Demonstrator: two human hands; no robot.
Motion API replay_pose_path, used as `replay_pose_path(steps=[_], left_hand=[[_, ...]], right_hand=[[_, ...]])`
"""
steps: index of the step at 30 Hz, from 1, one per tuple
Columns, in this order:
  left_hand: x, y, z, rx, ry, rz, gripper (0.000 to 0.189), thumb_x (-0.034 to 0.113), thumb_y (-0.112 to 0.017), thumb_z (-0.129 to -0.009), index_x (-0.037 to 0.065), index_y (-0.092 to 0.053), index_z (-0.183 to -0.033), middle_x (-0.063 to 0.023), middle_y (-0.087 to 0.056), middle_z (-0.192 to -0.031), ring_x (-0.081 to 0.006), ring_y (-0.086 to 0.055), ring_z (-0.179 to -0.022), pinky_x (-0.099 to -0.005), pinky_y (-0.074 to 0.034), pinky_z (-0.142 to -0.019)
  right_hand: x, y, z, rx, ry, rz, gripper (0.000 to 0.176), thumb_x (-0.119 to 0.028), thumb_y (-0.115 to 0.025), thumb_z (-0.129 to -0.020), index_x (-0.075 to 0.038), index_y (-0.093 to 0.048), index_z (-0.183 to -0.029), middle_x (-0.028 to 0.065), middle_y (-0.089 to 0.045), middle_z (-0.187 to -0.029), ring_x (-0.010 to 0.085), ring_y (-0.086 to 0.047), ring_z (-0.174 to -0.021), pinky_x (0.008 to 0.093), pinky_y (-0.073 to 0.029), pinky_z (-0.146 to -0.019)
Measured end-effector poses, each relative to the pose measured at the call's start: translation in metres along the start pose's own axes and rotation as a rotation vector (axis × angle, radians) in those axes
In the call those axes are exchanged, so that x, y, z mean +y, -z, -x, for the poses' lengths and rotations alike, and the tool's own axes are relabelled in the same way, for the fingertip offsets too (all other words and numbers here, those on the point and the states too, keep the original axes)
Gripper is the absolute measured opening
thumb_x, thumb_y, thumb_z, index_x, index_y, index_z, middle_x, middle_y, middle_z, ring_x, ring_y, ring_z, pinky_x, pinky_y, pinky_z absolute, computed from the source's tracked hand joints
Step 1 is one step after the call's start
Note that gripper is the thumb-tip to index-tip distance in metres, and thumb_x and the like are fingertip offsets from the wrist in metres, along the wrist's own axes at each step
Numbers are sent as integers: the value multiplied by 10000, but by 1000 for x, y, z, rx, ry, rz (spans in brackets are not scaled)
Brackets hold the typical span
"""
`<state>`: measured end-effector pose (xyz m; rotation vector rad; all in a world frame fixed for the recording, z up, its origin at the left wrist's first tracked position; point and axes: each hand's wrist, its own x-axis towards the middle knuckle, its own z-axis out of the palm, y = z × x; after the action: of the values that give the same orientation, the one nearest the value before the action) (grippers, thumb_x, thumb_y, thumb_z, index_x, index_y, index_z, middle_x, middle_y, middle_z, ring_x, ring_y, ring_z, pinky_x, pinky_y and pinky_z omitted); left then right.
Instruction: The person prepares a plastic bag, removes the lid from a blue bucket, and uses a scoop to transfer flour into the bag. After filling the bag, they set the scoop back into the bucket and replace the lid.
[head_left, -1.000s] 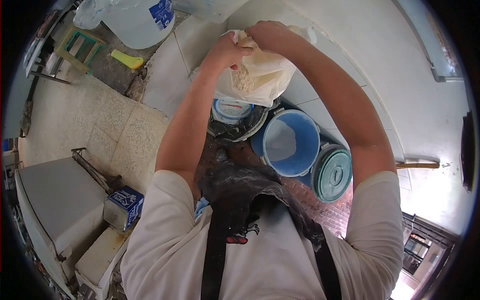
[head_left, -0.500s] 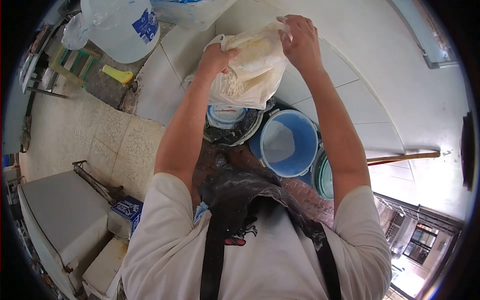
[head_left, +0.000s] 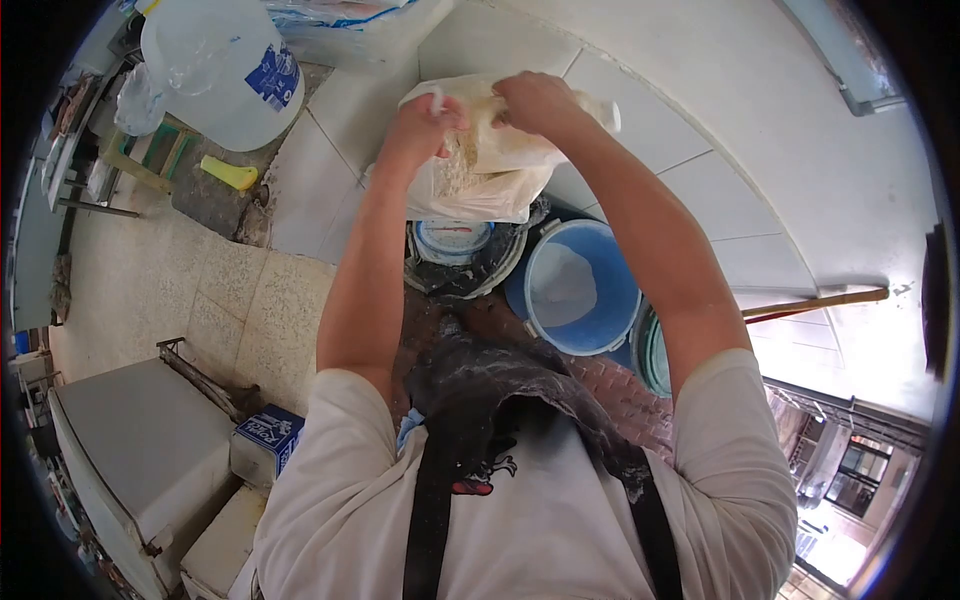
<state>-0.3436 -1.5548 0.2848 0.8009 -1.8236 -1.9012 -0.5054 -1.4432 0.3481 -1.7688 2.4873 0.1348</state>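
Large water jug (head_left: 225,70): stands at upper left on the floor, well apart from the hands.

Blue bucket (head_left: 612,290): open, white powder in the bottom, below and right of the bag. A green-lidded bucket (head_left: 652,352) touches its right side.

Plastic bag (head_left: 490,180): translucent white, held in the air in front of the tiled wall, directly above the dial scale (head_left: 455,240). Pale grainy contents show through its upper left part.

Left hand (head_left: 420,125): fingers curled shut, gripping the bag's top edge on the left.

Right hand (head_left: 535,100): fingers pressed together, clamping the gathered bag mouth on the right, just beside the left hand
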Motion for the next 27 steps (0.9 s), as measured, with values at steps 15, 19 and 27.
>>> replay_pose_path(steps=[15, 19, 27], left_hand=[[20, 47, 28, 73, 30, 415, 384, 320, -599, -1002, 4, -610, -1219, 15, -527, -707, -83, -452, -543, -312, -478, -610], [20, 47, 28, 81, 25, 417, 389, 319, -601, -1001, 2, -606, -1227, 3, -544, -731, -91, -468, -560, -319, -486, -621], [10, 48, 24, 56, -8, 394, 359, 275, -603, -999, 1, -607, -1231, -21, -596, -791, -124, -553, -624, -349, -540, -682]], right_hand=[[55, -84, 93, 308, -302, -716, 446, -382, -793, -830, -57, -656, -1103, 157, -632, -723, 296, -564, -626, 387, -483, -645], [52, -102, 102, 515, -226, -920, 374, -306, -792, -857, -17, -638, -1037, 108, -618, -704, 182, -523, -612, 319, -472, -628], [28, -96, 126, 560, -315, -1105, 159, -127, -721, -913, -12, -631, -976, 31, -668, -824, 81, -540, -724, 273, -477, -666]])
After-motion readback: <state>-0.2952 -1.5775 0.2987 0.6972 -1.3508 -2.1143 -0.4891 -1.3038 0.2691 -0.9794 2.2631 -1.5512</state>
